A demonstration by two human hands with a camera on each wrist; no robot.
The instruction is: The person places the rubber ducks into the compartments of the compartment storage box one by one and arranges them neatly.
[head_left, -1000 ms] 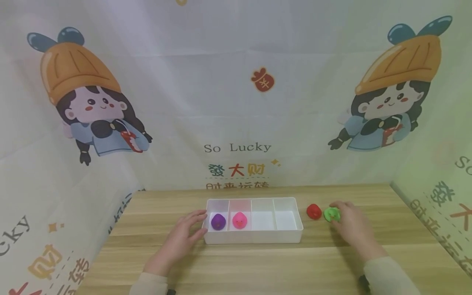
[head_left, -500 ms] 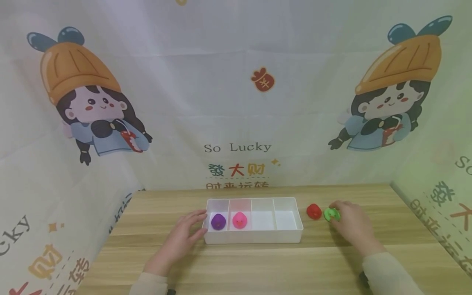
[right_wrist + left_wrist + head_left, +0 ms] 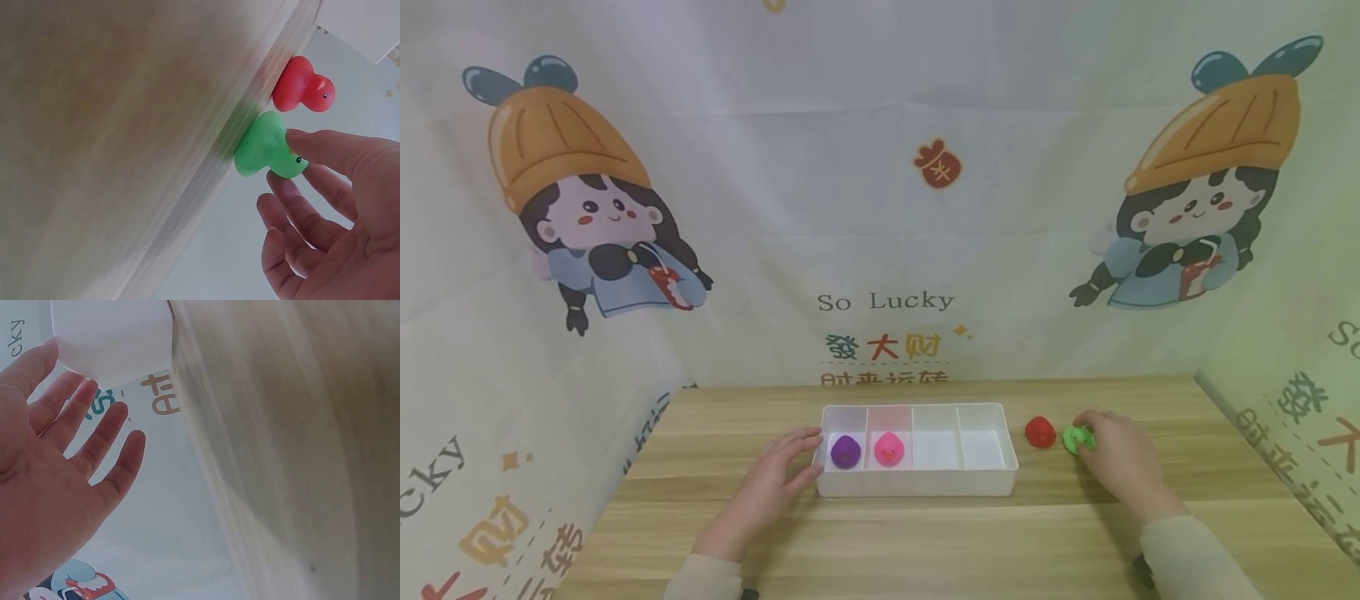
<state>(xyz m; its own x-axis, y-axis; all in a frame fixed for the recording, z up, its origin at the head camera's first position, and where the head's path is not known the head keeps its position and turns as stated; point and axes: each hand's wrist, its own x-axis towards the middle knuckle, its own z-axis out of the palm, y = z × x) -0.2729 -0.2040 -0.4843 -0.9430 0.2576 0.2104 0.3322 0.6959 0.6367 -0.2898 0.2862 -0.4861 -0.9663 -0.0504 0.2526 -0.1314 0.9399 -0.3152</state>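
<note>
A white box with a row of compartments (image 3: 917,483) stands on the table, a purple rubber duck (image 3: 846,452) in its leftmost compartment and a pink rubber duck (image 3: 889,449) beside it. The fingertips of my left hand (image 3: 771,479) touch the box's left end; in the left wrist view the fingers are spread and loosely bent. To the right of the box, my right hand (image 3: 1123,462) pinches a green rubber duck (image 3: 269,147) by its head, thumb on one side and fingers on the other. The duck sits on the table. Just left of it is a red rubber duck (image 3: 303,86), untouched.
The wooden table (image 3: 880,542) runs back to a printed cloth (image 3: 880,208) that hangs behind it and along both sides. Both ducks outside the box lie close to its right end (image 3: 1011,450).
The head view has shifted very slightly. Both hands, the box and the ducks keep their places; my right hand stays at the green duck.
</note>
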